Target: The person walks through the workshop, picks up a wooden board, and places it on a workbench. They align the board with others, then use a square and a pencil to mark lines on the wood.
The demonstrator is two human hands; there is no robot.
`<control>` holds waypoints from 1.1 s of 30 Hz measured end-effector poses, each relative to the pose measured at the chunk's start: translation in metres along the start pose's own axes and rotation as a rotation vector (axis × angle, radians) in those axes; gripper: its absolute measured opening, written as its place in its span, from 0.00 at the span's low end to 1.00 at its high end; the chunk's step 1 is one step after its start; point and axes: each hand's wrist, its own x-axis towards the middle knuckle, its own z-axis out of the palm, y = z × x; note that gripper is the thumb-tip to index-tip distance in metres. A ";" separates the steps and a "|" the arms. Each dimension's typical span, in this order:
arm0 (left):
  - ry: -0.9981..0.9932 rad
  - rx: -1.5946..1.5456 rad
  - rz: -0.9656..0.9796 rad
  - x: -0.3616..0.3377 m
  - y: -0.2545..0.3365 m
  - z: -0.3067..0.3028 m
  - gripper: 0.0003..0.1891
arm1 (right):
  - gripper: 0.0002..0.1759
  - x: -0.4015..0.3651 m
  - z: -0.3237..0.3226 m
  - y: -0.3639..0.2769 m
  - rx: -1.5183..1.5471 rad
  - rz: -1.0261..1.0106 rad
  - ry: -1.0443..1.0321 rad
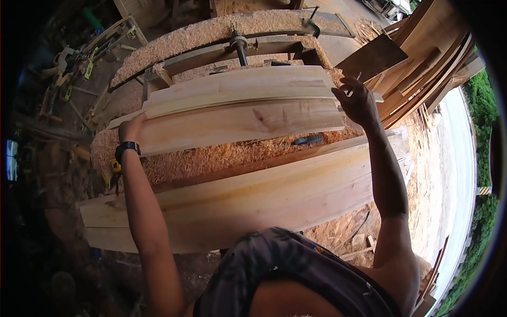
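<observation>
Left hand: my left hand (pixel 131 128) is at the left end of the near board, touching the wood. Digits lie along its top; the underside is hidden, so can't tell how firmly it grips.
Right hand: my right hand (pixel 359 103) is up by the right ends of the same boards, fingers curled, a thin pale stick (pixel 359 76) held between them, tip pointing up. Can't tell whether the palm side touches wood.
Near board (pixel 237 124): lies across in front of me, between my hands. Dark knot mark right of its middle.
Narrow strip (pixel 211 107): runs along the far edge of the near board, sticking out past it at both ends.
Far board (pixel 237 84): just beyond the strip, roughly parallel.
Closest to me: a wide pale plank (pixel 253 193) with a yellowish streak, between my torso and the near board, gap between.
Gap: filled with wood shavings (pixel 190 164); a blue tool (pixel 307 139) sits in them, under the near board's right half.
Left wrist: black watch (pixel 127 150). Yellow item (pixel 116 166) just below it, too small to identify.
Beyond the boards: dark metal shaft with collar (pixel 238 47), more shavings on a long curved beam (pixel 211 37).
Right side: dark flat panel (pixel 372 58), leaning stack of boards (pixel 433 53), then bright pavement (pixel 451 158) and greenery (pixel 481 100).
</observation>
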 end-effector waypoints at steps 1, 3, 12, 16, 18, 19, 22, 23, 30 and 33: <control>-0.044 0.056 -0.014 -0.004 0.001 -0.003 0.37 | 0.26 0.003 0.008 0.001 0.003 0.005 -0.002; -0.059 0.075 -0.019 -0.002 0.000 -0.006 0.37 | 0.27 0.008 0.025 -0.004 0.123 -0.291 0.055; 0.066 0.665 0.323 0.020 -0.020 -0.018 0.46 | 0.31 0.051 0.097 0.003 0.094 -0.477 -0.038; 0.128 0.618 0.545 -0.030 -0.012 -0.031 0.43 | 0.25 0.061 0.108 -0.001 0.003 -0.603 0.010; 0.267 0.433 0.870 -0.094 -0.010 -0.017 0.35 | 0.23 0.068 0.111 0.001 0.002 -0.663 -0.087; 0.203 0.338 0.952 -0.133 -0.004 -0.011 0.30 | 0.23 0.074 0.115 0.003 -0.049 -0.672 -0.118; -0.152 0.294 1.084 -0.207 -0.032 0.014 0.17 | 0.23 0.055 0.112 -0.027 -0.110 -0.378 -0.243; -0.282 0.325 1.082 -0.221 -0.051 0.020 0.15 | 0.23 0.047 0.109 -0.036 -0.107 -0.382 -0.243; -0.383 0.564 0.784 -0.243 -0.195 0.001 0.19 | 0.22 -0.091 0.037 -0.113 0.356 -0.748 -0.097; 0.064 0.710 0.557 -0.230 -0.247 -0.033 0.23 | 0.26 -0.141 0.031 -0.082 0.151 -0.780 -0.123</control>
